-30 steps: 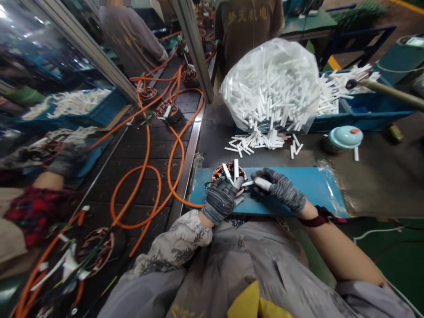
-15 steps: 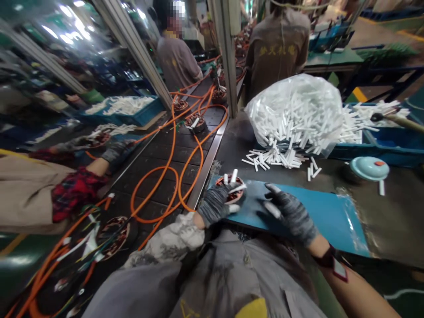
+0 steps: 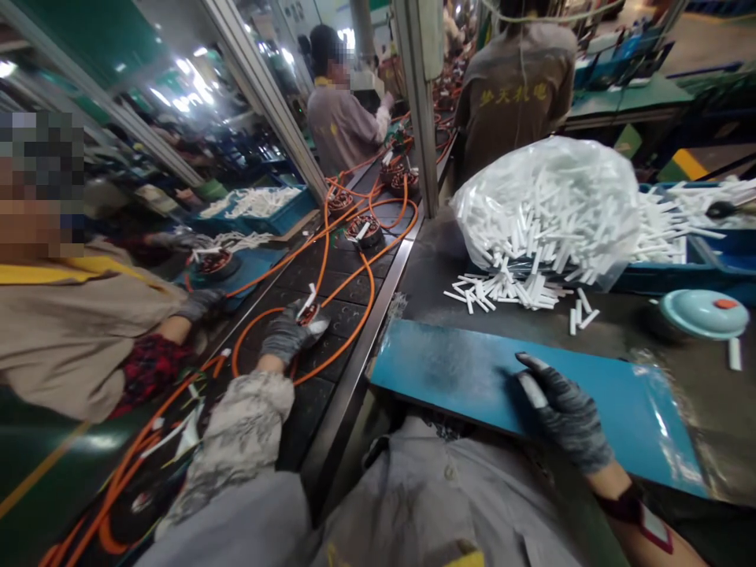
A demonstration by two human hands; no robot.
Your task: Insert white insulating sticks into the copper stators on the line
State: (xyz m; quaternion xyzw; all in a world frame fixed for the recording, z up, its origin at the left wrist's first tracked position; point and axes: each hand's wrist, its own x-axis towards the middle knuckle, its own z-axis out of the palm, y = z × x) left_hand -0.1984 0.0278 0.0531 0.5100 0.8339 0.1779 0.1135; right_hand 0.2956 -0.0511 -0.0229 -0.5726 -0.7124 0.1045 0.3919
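My gloved left hand (image 3: 289, 334) is over the dark conveyor, its fingers wrapped round a small copper-wound motor stator (image 3: 308, 315). White sleeve pieces stick up from the stator, and the hand covers much of it. On the other side, my gloved right hand (image 3: 561, 409) hovers at the near edge of the blue mat (image 3: 454, 366). Its fingers are apart and hold nothing. Beyond the mat lies a loose heap of short white tubes (image 3: 520, 290), spilled from a clear plastic bag (image 3: 549, 197) full of them.
Orange cables (image 3: 370, 276) loop across the conveyor (image 3: 339, 315) among more stators (image 3: 363, 230). A metal rail (image 3: 378, 295) separates it from my bench. A light-blue lidded pot (image 3: 702, 313) stands at right. At left, a co-worker's gloved hand (image 3: 204, 305) is near another stator (image 3: 213, 264).
My left hand has carried the stator from the blue mat leftward over the rail to the conveyor. My right hand stays over the mat, open. The view has shifted left.
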